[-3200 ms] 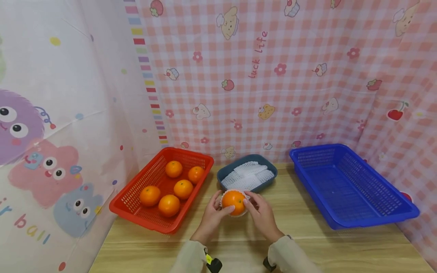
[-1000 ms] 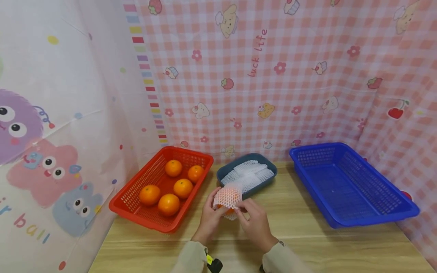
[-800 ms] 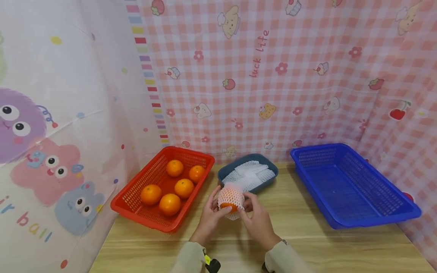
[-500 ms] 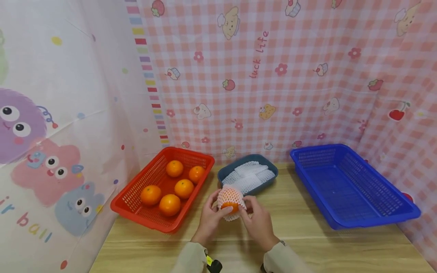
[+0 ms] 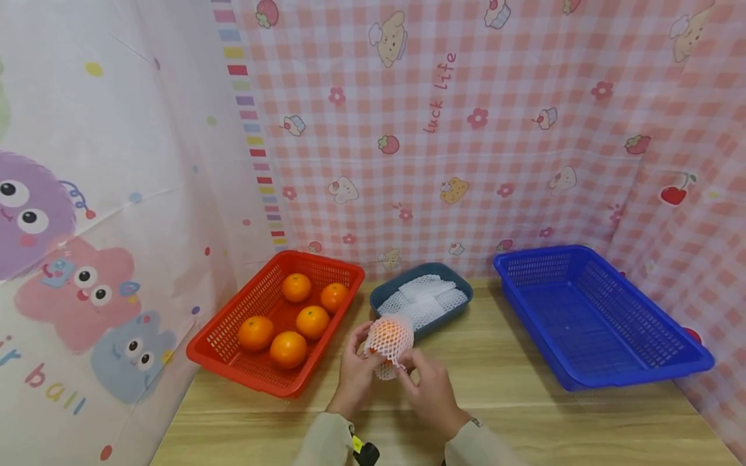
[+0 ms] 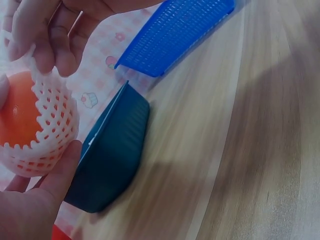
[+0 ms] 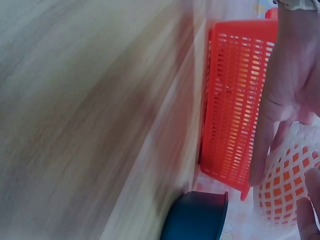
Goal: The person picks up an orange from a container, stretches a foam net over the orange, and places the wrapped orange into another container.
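On the wood-grain tabletop (image 5: 495, 366) we list one orange (image 6: 17, 112), on the near side of the teal tray (image 6: 112, 160), clasped by the left hand (image 5: 354, 374), apparently for steadiness, its white foam net (image 5: 392, 333) edge-pinched by the right hand (image 5: 432, 387), seemingly to spread it.

On the wood-grain tabletop (image 5: 559, 427), a red slotted basket (image 5: 256, 301) holding five oranges (image 5: 288, 350) stands by the left edge and a blue slotted basket (image 5: 577, 323) by the right. A teal tray (image 5: 445, 322) of white netting (image 5: 430, 292), apparently foam, sits near the back edge, before pink gingham cloth (image 5: 431, 162).
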